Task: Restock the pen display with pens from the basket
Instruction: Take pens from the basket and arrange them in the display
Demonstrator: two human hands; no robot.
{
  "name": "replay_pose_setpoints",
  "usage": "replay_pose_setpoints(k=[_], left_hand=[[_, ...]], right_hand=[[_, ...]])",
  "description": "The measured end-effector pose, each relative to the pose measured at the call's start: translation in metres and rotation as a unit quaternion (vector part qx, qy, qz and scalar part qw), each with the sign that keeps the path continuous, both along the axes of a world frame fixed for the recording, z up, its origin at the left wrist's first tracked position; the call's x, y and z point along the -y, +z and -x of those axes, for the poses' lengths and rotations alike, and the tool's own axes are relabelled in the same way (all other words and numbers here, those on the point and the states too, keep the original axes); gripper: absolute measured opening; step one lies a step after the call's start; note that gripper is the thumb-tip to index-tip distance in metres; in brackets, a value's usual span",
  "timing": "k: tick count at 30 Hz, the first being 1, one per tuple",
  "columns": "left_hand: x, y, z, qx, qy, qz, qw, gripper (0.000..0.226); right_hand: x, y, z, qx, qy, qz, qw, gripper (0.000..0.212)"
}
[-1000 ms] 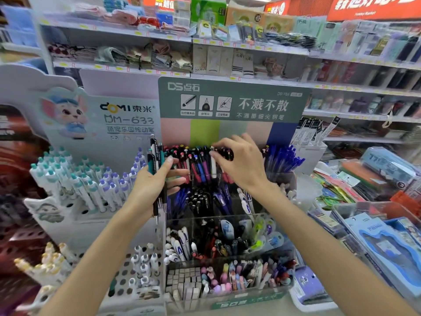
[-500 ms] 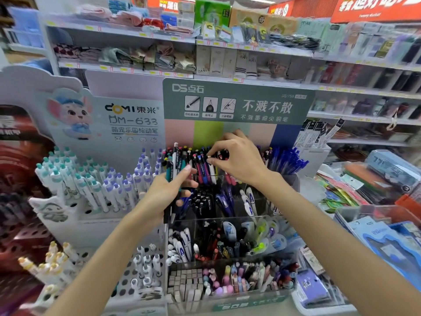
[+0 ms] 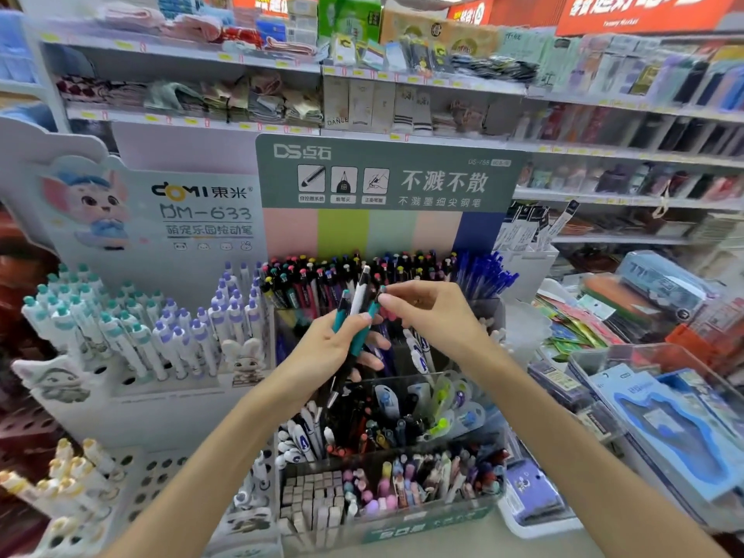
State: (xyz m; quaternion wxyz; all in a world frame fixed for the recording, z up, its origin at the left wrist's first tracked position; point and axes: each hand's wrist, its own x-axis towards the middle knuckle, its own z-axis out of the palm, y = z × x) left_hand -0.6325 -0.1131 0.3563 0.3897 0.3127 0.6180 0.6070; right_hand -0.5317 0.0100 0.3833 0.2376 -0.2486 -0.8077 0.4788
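Note:
My left hand grips a small bunch of pens, teal and white ones, held upright in front of the green pen display. My right hand pinches the top of one teal pen in that bunch with thumb and forefinger. Behind both hands, the display's top row of dark pens with coloured caps stands tightly packed, and blue pens fill its right end. No basket is in view.
A white cartoon pen stand with teal and purple pens stands at the left. Clear bins of pens and erasers sit below my hands. Boxed stationery lies at the right, and store shelves run behind.
My right hand has pulled back from the display's top row and now pinches a pen in my left hand's bunch. My left hand has moved right, toward the centre.

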Motion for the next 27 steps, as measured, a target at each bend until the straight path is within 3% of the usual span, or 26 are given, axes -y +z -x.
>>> replay_pose_setpoints(k=[4,7,9,12,20,24,27], left_hand=[[-0.006,-0.001,-0.011,0.000,-0.039,-0.011,0.999,0.027],[-0.012,0.000,-0.011,0.033,0.028,-0.024,0.999,0.031],[-0.012,0.002,-0.005,0.058,0.074,-0.039,0.995,0.032],[-0.008,0.004,0.003,0.089,0.102,-0.059,0.989,0.028],[-0.009,0.005,0.005,0.122,0.094,-0.058,0.986,0.023],[-0.010,0.002,0.007,0.131,0.098,-0.058,0.985,0.021],[-0.012,0.001,0.007,0.129,0.095,-0.048,0.986,0.020]], right_hand=[[-0.002,-0.005,-0.014,-0.032,-0.020,0.113,0.993,0.010],[-0.018,0.006,-0.026,-0.121,-0.099,0.186,0.970,0.012],[-0.038,0.016,-0.038,-0.188,-0.188,0.129,0.955,0.008],[-0.063,0.021,-0.052,-0.213,-0.278,-0.020,0.937,0.003],[-0.077,-0.004,-0.026,-0.069,-0.196,-0.163,0.964,0.005],[-0.088,0.007,-0.012,0.012,-0.135,-0.179,0.974,0.005],[-0.089,0.004,-0.006,0.109,-0.110,-0.235,0.960,0.013]])
